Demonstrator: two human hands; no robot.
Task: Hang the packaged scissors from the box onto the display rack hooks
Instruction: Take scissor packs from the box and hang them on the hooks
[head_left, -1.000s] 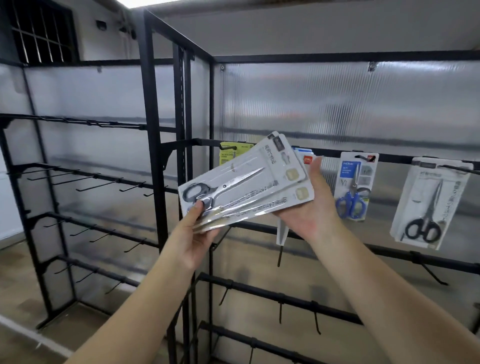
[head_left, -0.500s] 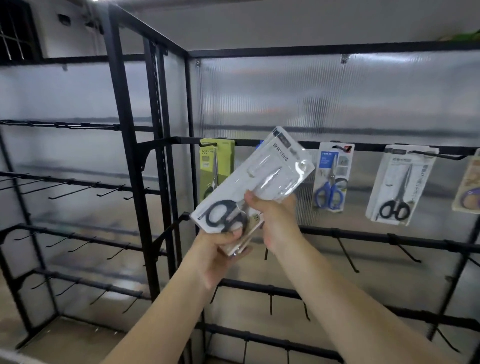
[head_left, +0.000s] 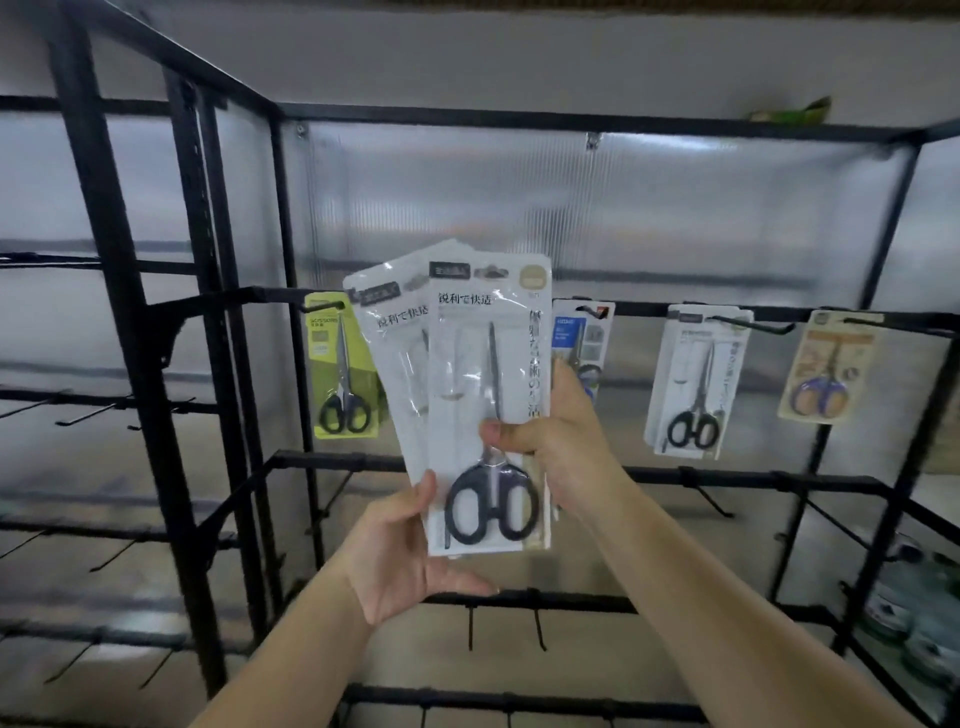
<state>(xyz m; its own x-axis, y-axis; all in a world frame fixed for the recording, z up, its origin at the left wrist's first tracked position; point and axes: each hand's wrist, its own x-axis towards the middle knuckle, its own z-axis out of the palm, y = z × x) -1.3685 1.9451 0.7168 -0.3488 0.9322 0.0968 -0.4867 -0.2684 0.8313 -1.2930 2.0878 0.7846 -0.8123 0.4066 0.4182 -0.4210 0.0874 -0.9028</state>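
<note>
I hold a fan of white scissors packages upright in front of the black display rack (head_left: 675, 312). My right hand (head_left: 561, 441) pinches the front package (head_left: 488, 364), thumb on its face above the black handles. My left hand (head_left: 410, 556) holds the back packages (head_left: 395, 364) at their lower edge. Behind them, on the upper rail, hang a green pack (head_left: 340, 364), a blue pack (head_left: 584, 338) partly hidden by my right hand, a white pack (head_left: 696, 384) and a tan pack (head_left: 826, 374). The box is out of view.
Empty black hooks (head_left: 711, 501) stick out from the lower rails and from the left rack section (head_left: 93, 410). Frosted panels back the rack. Some packaged goods (head_left: 914, 613) sit low at the right edge.
The packages have turned from tilted to upright and fanned apart. My right hand moved from behind the stack to pinch the front one. My view shifted right, showing the tan pack.
</note>
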